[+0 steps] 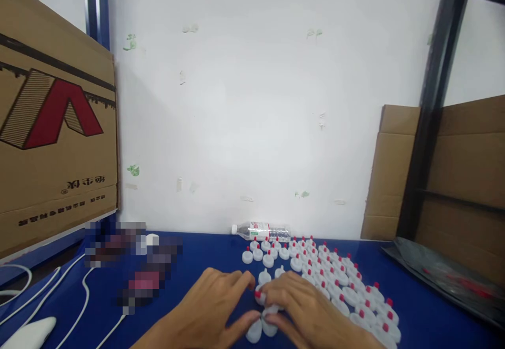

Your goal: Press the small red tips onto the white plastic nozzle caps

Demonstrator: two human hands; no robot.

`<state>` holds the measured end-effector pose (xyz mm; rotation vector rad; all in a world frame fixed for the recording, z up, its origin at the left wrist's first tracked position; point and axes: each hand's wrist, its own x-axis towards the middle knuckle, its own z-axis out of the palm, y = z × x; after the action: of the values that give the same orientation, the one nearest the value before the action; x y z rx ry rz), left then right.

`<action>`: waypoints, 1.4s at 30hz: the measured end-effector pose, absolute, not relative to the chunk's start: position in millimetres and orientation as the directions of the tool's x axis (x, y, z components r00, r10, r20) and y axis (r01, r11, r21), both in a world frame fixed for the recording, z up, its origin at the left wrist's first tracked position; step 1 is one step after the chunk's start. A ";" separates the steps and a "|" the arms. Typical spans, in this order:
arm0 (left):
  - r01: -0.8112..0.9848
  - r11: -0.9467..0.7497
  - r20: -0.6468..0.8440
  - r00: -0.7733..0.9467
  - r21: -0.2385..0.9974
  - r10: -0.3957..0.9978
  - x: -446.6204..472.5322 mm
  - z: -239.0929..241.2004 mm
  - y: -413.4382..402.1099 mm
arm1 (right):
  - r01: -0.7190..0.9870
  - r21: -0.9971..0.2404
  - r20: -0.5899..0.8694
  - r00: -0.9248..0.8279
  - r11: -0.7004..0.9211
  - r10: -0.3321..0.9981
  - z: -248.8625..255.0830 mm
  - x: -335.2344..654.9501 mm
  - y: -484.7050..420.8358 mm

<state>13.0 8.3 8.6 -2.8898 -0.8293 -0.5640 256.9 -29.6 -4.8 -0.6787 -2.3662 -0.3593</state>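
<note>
Nozzle caps are spread from lower centre to lower right, most red-tipped. One white cap seems pinched by the right hand; the left hand is held open beside it. Tip-fitting seems under way; steady alignment is called for.

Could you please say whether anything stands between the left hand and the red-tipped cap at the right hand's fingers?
Nothing visible does: the left hand is close beside that red-tipped cap; I cannot tell whether they touch.
</note>
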 end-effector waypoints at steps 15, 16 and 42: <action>0.458 -0.813 0.315 0.760 0.360 0.568 19.3 14.8 9.5 | 0.509 0.266 0.657 -0.717 0.818 0.233 1.1 253.6 -24.3; 0.483 -0.778 0.303 0.732 0.401 0.611 17.1 17.8 12.0 | 0.529 0.277 0.655 -0.715 0.802 0.246 4.9 258.1 -23.5; 0.660 -0.747 0.346 0.684 0.081 0.642 -19.0 9.6 63.5 | 0.885 -0.037 0.509 -0.382 0.464 0.771 -6.6 307.5 5.3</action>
<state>-19.0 63.5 9.6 -2.8369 -1.0970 -0.5528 307.5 5.3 -6.6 -1.3810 -2.2566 -0.3326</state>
